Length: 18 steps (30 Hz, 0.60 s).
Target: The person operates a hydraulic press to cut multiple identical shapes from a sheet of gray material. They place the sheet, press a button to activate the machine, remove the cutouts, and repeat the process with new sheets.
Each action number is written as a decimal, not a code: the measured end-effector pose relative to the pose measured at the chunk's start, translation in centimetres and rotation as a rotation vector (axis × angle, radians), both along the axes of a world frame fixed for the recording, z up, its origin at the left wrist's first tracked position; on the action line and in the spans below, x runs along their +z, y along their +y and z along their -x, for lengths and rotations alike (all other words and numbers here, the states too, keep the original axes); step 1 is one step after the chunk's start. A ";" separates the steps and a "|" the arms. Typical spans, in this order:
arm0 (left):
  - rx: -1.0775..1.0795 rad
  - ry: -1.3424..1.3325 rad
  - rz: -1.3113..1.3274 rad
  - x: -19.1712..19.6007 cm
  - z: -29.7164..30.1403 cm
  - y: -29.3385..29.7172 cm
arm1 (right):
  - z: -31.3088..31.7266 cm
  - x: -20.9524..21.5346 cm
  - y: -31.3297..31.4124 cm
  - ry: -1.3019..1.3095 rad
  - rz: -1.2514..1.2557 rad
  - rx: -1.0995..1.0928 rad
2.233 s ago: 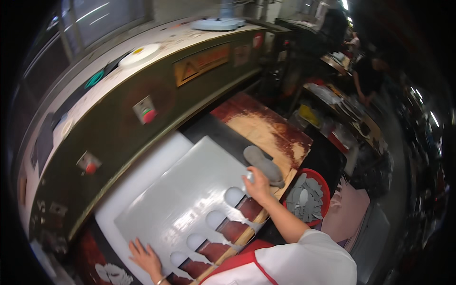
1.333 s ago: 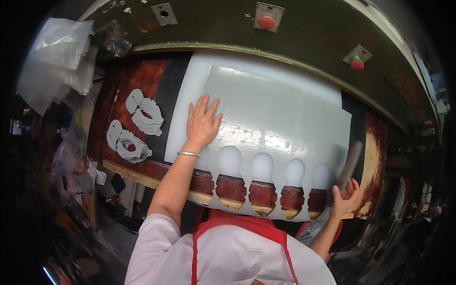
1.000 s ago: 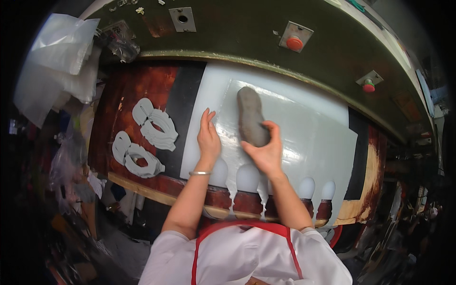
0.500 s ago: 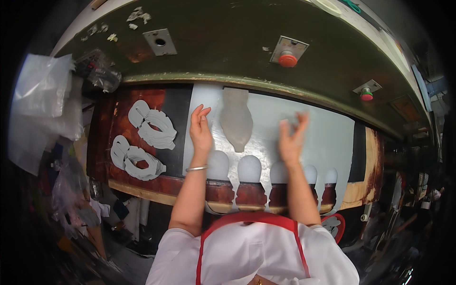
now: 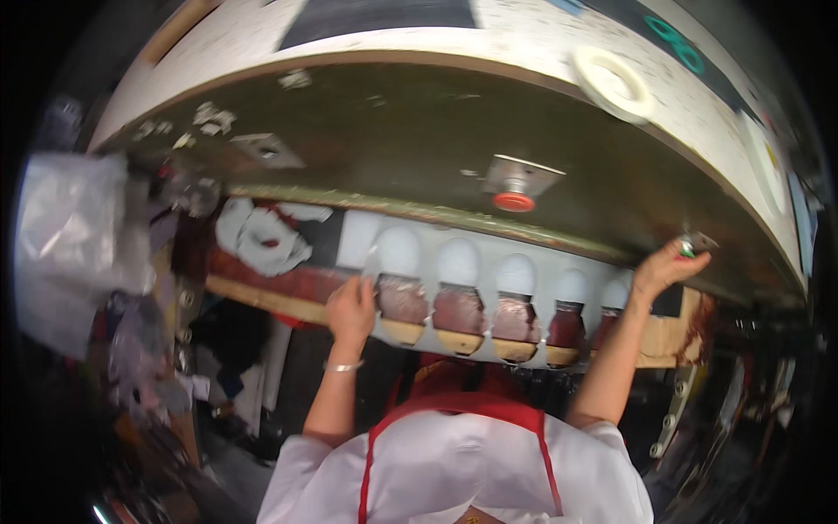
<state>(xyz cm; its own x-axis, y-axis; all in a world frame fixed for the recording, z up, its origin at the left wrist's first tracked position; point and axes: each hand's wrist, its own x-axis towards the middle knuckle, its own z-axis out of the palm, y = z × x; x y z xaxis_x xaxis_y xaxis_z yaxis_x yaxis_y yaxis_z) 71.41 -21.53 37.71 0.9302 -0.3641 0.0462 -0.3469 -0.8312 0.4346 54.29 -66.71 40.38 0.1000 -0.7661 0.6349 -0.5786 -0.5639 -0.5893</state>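
Note:
A pale grey sheet [image 5: 443, 243] lies across the work surface below a dark green machine front. Along its near edge runs a row of several shoe-part-shaped cut-outs, through which the reddish surface and a wooden edge show. The bent fingers of my left hand [image 5: 351, 307] are closed at the sheet's near left edge. Out to the right, my right hand [image 5: 661, 272] reaches up to the machine front, its fingers closed round a small push button [image 5: 687, 248] with green and red on it. Left of the sheet sit stacked grey cut pieces [image 5: 260, 237], partly under the machine front.
A large red push button [image 5: 513, 201] juts from the machine front [image 5: 375, 131]. On the pale top above lie a roll of tape [image 5: 611, 85] and green-handled scissors [image 5: 674, 44]. Clear plastic bags [image 5: 83, 236] hang at the left.
My left hand has come down to the sheet's near edge. My right hand has moved right and up onto the button. The view has shifted, and the grey shoe-shaped piece on the sheet is hidden.

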 end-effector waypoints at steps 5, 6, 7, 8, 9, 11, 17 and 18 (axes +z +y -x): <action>0.064 0.056 0.133 -0.1 0.2 0.1 | 6.9 -3.1 1.2 0.358 -0.103 0.058; 0.062 0.055 0.185 0.0 0.4 0.5 | 9.5 -2.9 2.8 0.458 -0.085 -0.037; 0.055 0.070 0.166 -0.2 0.4 0.7 | 12.0 -3.0 3.8 0.419 -0.409 -0.144; 0.046 0.089 0.147 -0.2 0.5 1.0 | 14.4 -2.8 4.8 0.388 -0.679 -0.266; 0.029 0.080 0.139 -0.3 0.5 1.2 | 16.0 -3.4 6.0 0.287 -0.703 -0.150; -0.013 -0.014 0.172 -0.4 0.5 1.5 | 18.6 -4.1 7.5 0.305 -0.533 -0.129; -0.063 0.092 0.229 0.7 1.5 3.2 | 20.5 -3.0 8.7 0.412 -0.645 -0.199; -0.095 0.096 0.224 1.1 2.1 3.9 | 20.0 -2.1 9.4 0.419 -0.718 -0.307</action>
<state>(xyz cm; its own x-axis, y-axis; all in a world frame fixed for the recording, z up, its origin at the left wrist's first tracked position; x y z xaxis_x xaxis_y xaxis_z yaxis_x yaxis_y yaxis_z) 69.27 -17.64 38.83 0.8964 -0.4407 0.0485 -0.3669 -0.6761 0.6390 34.32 -57.33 38.33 -0.0594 -0.9968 -0.0525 -0.8915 0.0767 -0.4465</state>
